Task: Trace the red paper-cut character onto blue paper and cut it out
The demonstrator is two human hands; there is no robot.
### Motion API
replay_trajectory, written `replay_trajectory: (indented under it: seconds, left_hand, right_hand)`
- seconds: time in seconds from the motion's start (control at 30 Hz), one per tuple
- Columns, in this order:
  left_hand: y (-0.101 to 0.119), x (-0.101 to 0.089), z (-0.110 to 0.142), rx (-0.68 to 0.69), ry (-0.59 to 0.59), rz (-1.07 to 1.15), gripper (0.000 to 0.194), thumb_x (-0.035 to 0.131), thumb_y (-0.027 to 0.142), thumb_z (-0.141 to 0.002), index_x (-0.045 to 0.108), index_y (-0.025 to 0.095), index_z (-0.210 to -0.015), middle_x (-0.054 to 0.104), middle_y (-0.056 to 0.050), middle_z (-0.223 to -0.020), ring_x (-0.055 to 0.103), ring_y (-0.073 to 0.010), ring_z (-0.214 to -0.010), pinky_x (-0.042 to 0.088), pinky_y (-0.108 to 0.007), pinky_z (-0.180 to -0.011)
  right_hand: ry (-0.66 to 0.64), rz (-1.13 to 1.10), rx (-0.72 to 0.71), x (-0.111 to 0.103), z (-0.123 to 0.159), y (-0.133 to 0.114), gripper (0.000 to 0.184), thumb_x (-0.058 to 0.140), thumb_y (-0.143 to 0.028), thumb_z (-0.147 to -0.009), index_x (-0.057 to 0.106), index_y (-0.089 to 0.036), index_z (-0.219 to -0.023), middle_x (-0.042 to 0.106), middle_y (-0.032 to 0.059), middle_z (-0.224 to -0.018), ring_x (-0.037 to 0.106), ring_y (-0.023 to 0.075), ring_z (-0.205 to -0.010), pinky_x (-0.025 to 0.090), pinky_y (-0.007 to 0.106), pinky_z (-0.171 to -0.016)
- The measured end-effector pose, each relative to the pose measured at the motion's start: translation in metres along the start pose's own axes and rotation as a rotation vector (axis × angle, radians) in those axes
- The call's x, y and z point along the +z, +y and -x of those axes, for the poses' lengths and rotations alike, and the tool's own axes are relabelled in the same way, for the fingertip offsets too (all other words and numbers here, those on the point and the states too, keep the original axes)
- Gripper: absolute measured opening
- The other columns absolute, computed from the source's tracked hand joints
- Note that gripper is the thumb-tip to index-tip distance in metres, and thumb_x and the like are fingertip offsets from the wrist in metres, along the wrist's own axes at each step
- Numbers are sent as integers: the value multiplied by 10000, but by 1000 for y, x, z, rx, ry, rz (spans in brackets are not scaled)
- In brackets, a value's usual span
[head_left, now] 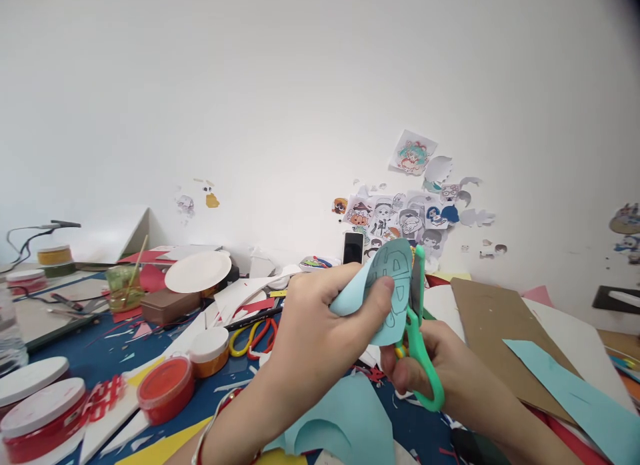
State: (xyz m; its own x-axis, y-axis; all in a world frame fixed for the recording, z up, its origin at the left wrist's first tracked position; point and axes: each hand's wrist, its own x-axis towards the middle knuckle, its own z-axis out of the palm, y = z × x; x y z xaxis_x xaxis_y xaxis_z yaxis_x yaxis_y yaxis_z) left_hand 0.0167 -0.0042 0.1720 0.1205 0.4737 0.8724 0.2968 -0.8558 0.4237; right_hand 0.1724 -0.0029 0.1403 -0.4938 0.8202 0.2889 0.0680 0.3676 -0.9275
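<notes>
Pale blue inked paper (pixel 395 285), left hand (pixel 325 325) pinching it, right hand (pixel 450 362) gripping green scissors (pixel 419 348)

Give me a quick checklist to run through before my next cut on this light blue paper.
1. Left hand grip on the light blue paper: ok, pinched between thumb and fingers.
2. Right hand in the green-handled scissors: ok, fingers through the handles.
3. Blades on the drawn line: cannot tell, the paper's edge hides where they meet it.
4. Left thumb away from the blades: ok, beside them, not touching.
5. Loose paper below the hands: not ok, a light blue offcut lies there.
</notes>
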Motion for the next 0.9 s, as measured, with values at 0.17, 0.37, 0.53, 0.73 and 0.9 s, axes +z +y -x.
replay_trajectory:
  seconds: [0.17,0.37,0.53,0.73,0.9]
  left_hand:
    - [1,-1,-1,7,-2,1,380,539,197,-813,366,146,-478,318,81,-435,288,-28,-406,253,-139,-383]
    - [2,-1,-1,-14,-8,-7,384,538,198,-808,369,147,-467,342,79,-421,309,-30,-395,254,-153,-383]
    - [2,-1,-1,-27,-21,9,382,534,190,-803,370,147,-460,344,75,-417,308,-32,-390,244,-162,-376]
    - [3,-2,-1,-58,-44,68,383,509,219,-827,362,154,-479,331,70,-436,296,-37,-401,240,-157,-367]
    - [3,-5,-2,-64,-39,50,398,495,250,-843,342,156,-488,307,69,-445,276,-40,-414,226,-159,-368]
  right_hand:
    - [25,47,-8,1,-2,3,524,650,-647,-623,458,-161,-574,390,-53,-513,311,66,-486,251,206,-455]
    - [13,37,-14,-1,-1,2,509,655,-623,-643,449,-163,-571,393,-54,-508,299,65,-484,229,210,-449]
    - [24,45,18,-1,0,1,495,659,-605,-653,450,-164,-569,393,-53,-506,295,66,-484,219,214,-449]
    - [40,64,35,1,0,0,490,657,-601,-656,452,-166,-564,387,-56,-499,285,69,-481,225,218,-452]
    - [48,97,42,0,0,0,494,657,-607,-649,458,-164,-559,414,-49,-504,319,74,-489,242,221,-465]
